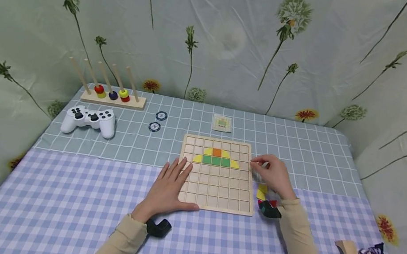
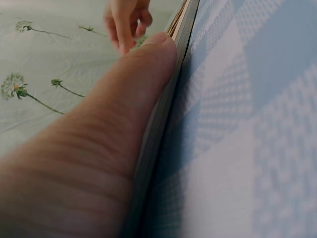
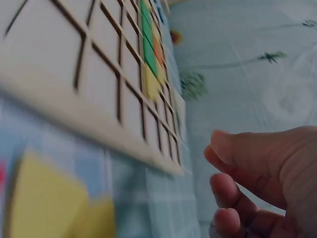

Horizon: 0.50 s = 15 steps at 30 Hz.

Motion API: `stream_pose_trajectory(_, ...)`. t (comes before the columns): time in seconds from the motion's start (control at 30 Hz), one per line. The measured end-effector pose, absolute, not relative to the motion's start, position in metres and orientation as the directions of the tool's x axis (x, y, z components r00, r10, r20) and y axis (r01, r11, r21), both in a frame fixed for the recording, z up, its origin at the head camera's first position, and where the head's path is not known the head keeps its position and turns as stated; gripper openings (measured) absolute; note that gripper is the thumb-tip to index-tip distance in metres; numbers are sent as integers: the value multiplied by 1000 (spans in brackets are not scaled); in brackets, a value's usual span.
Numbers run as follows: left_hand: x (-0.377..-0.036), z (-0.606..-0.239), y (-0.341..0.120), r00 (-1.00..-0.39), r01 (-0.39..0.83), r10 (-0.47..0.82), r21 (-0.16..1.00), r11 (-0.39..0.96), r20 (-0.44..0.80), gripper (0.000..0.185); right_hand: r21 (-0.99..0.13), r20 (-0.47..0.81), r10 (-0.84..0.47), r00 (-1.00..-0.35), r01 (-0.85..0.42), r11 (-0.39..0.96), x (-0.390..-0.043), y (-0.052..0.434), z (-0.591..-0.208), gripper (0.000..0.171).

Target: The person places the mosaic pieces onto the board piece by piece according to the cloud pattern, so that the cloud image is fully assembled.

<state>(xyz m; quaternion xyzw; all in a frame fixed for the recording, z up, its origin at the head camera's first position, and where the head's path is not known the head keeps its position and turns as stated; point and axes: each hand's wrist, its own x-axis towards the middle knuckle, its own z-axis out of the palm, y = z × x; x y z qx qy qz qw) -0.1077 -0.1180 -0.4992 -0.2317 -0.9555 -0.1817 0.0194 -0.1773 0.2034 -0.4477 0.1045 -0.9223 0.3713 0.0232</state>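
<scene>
The left hand lies flat, palm down, fingers straight and slightly spread, on the near left corner of the wooden grid board; its grip is open and holds nothing, and its forearm runs back toward the near edge of the counter. In the left wrist view the thumb presses along the board's edge.

The board lies flat at the counter's middle, nearly square, its sides in line with the counter's edges. In its far rows sit yellow, orange and green tiles, a row running left to right.

The right hand hovers just beside the board's right edge, fingers curled inward with the thumb near the fingertips; whether the grip pinches anything I cannot tell. Loose coloured pieces lie just right of the board, under that wrist.
</scene>
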Motion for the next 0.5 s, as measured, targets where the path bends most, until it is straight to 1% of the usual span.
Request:
stream_pose_trajectory(0.1, -108, -499, -119, -893, 448, 434, 343, 825, 121, 116, -669, 103, -169, -980, -194, 718, -171, 219, -441, 14)
stream_pose_trajectory(0.2, -108, -500, -119, -891, 451, 435, 340, 825, 126, 115, -645, 62, -191, -980, -185, 741, -165, 231, -437, 11)
stream_pose_trajectory(0.37, -108, -501, -120, -891, 453, 437, 342, 824, 127, 115, -631, -69, -265, -962, -164, 758, -158, 245, -442, 8)
stream_pose_trajectory(0.43, -108, -501, -119, -891, 452, 437, 343, 824, 123, 115, -633, -125, -289, -949, -148, 760, -155, 248, -445, 10)
stream_pose_trajectory(0.5, -108, -501, -119, -891, 451, 438, 340, 825, 119, 116, -631, -155, -315, -936, -152, 761, -152, 251, -447, 14)
